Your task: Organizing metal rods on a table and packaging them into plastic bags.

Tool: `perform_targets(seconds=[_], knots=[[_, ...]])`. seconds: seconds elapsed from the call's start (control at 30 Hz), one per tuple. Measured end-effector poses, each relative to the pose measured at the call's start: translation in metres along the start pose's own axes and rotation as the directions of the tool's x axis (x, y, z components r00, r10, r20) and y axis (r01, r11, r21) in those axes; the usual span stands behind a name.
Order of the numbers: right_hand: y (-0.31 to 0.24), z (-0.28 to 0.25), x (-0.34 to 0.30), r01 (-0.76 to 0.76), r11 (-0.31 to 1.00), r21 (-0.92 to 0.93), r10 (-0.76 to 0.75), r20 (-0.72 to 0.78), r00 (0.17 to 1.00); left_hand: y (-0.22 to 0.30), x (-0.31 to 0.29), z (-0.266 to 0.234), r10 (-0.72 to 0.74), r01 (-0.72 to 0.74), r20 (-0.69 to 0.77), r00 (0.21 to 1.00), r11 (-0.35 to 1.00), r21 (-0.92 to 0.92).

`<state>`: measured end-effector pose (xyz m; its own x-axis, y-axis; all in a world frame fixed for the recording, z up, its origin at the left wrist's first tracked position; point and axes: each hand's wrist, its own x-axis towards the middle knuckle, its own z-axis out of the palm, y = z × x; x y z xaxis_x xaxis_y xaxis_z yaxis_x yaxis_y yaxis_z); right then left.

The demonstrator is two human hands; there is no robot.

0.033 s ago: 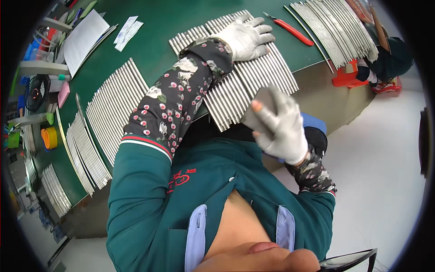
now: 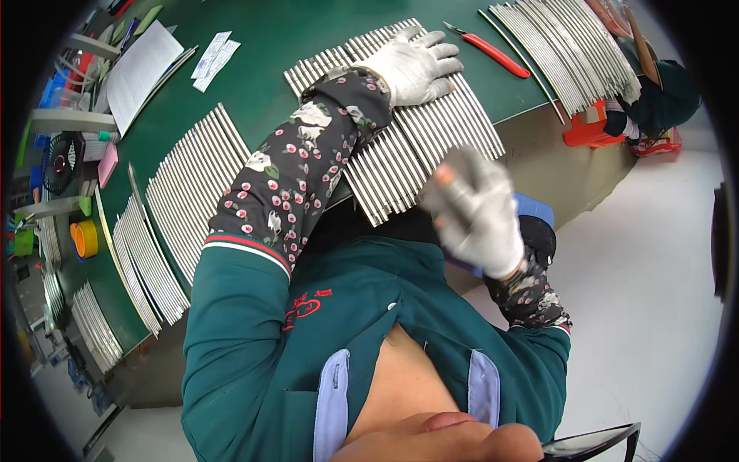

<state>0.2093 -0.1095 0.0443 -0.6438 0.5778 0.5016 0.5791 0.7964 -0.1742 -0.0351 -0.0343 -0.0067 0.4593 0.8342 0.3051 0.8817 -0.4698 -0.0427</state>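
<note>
Side by side on the green table lies a batch of thin silvery metal rods [image 2: 385, 179], in two adjoining groups. My left hand [image 2: 418, 68], in a white glove with bare fingertips, rests flat on the rods' far part with its fingers spread. My right hand [image 2: 493, 227], gloved the same way, is over the near right edge of the rods and smeared by motion. Its fingers are wrapped round a dark grey block [image 2: 463, 163]. Whether the block touches the rods I cannot tell. Beyond the rods lies a pair of red-handled nippers [image 2: 496, 55].
More rod batches lie at left [image 2: 196, 181] and far right [image 2: 566, 58]. Paper slips [image 2: 215, 60], a paper stack [image 2: 146, 73], a yellow tape roll [image 2: 85, 239] and a small black fan [image 2: 63, 162] sit leftward. Another person [image 2: 673, 96] is at the far right, near a red stool [image 2: 589, 131].
My right hand with the grey block has shifted very slightly and is more blurred. My left hand stays in place on the rods.
</note>
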Motion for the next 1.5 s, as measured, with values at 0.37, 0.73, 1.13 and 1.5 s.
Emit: perform_targets(seconds=[0.37, 0.73, 1.13, 1.5], knots=[[0.039, 0.002, 0.007, -0.198, 0.974, -0.107, 0.199, 0.001, 0.98, -0.004, 0.004, -0.005, 0.009, -0.009, -0.015, 1.0, 1.0, -0.007], [0.099, 0.0, 0.012, -0.352, 0.855, -0.38, 0.315, -0.159, 0.936, -0.004, 0.006, -0.008, 0.024, -0.023, 0.021, 0.999, 0.998, -0.054], [0.151, 0.056, 0.115, -0.044, 0.882, -0.469, -0.034, -0.157, 0.987, -0.005, 0.003, -0.013, 0.031, -0.031, -0.006, 0.999, 0.998, -0.057], [-0.025, -0.123, 0.031, 0.771, 0.576, 0.271, -0.152, -0.891, 0.427, -0.009, -0.007, -0.016, -0.004, 0.004, 0.01, 1.0, 1.0, -0.019]])
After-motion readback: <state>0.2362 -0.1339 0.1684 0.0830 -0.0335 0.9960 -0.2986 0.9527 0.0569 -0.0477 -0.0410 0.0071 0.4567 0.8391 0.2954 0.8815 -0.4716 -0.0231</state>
